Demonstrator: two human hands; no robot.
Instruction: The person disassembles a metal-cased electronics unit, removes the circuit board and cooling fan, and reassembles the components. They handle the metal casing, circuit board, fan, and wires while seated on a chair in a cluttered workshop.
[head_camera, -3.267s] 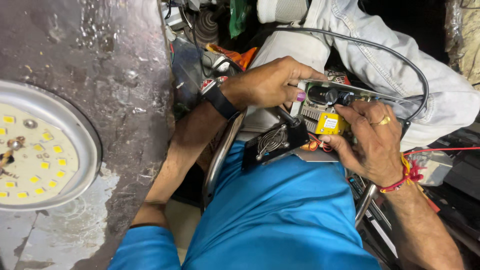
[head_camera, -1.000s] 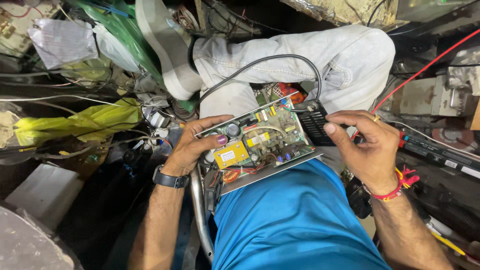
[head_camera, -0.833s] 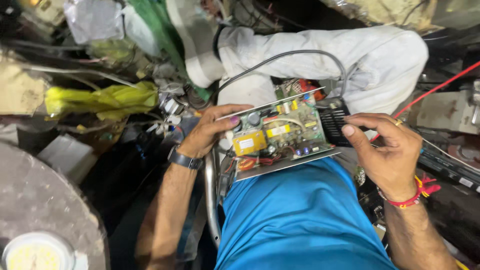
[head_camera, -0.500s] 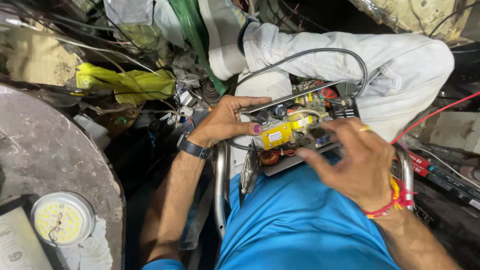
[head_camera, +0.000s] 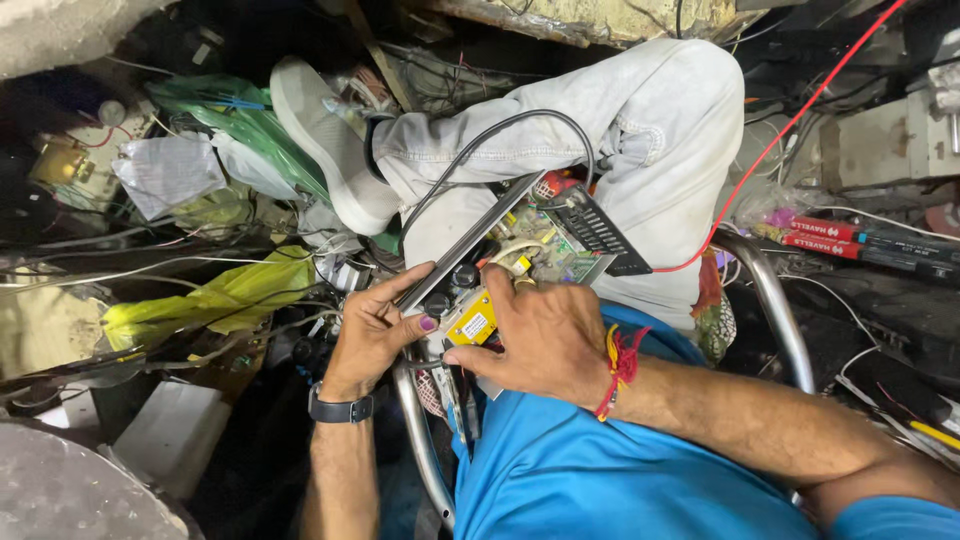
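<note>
In the head view we see the circuit board (head_camera: 530, 250) tilted on the lap, just near of the bent knee in pale jeans (head_camera: 660, 130). Our left hand (head_camera: 375, 330) curls around its left metal edge, fingers closed on the frame, thumb along the rim. Our right hand (head_camera: 545, 335) lies over the near part of the board, fingers bent down among the components beside the yellow block (head_camera: 472, 322); whether they pinch anything we cannot tell.

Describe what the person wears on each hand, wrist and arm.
Both forearms are bare below short bright blue sleeves. The left hand has a dark wristwatch and purple polish on the thumbnail. The right hand has a red and yellow thread band tied around the wrist.
</note>
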